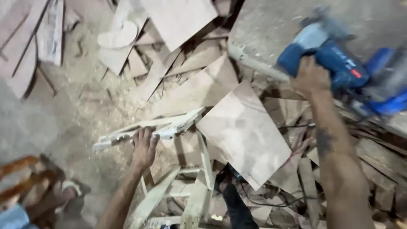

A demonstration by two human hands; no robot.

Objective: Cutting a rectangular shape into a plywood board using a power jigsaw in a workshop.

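My left hand (144, 146) grips the top edge of a dusty, whitish wooden stand (169, 125) with splayed legs. A brown plywood panel (241, 131) lies tilted across that stand, its corner pointing down. My right hand (311, 76) is closed round the handle of a blue power saw (339, 59), which rests on a grey board (271, 25) at the upper right. The saw's front end is blurred.
Plywood offcuts (169, 63) and sawdust cover the floor on the left and middle. Wooden planks (381, 169) are stacked at the right. Black cables (271, 199) run under the panel. A person's foot (63, 195) and a reddish chair frame (19, 176) sit at the lower left.
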